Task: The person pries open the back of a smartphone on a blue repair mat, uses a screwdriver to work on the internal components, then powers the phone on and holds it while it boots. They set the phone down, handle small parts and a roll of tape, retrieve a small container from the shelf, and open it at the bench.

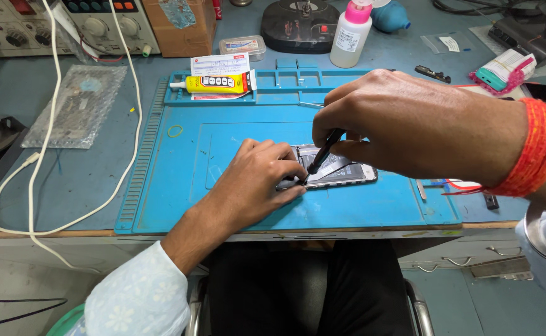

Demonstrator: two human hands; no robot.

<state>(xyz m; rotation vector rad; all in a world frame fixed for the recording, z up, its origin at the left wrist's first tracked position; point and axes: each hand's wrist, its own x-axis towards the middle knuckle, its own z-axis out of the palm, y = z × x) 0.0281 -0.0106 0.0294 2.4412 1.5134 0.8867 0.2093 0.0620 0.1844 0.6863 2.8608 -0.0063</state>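
Note:
An opened phone (343, 172) with its back off lies on a blue work mat (179, 205). My left hand (254, 180) rests flat on the phone's left end, fingertips pressing it down. My right hand (404, 127), with red thread bands at the wrist, grips a thin black tool (324, 151) like a pen. The tool's tip touches the phone's inside near my left fingertips.
A yellow glue tube (214, 84) lies in the mat's top tray. Behind stand a white bottle with pink cap (350, 37), a black round device (299, 25), a cardboard box (183, 25) and bench instruments (108, 22). White cables (42, 155) and a bubble-wrap bag (77, 106) lie left.

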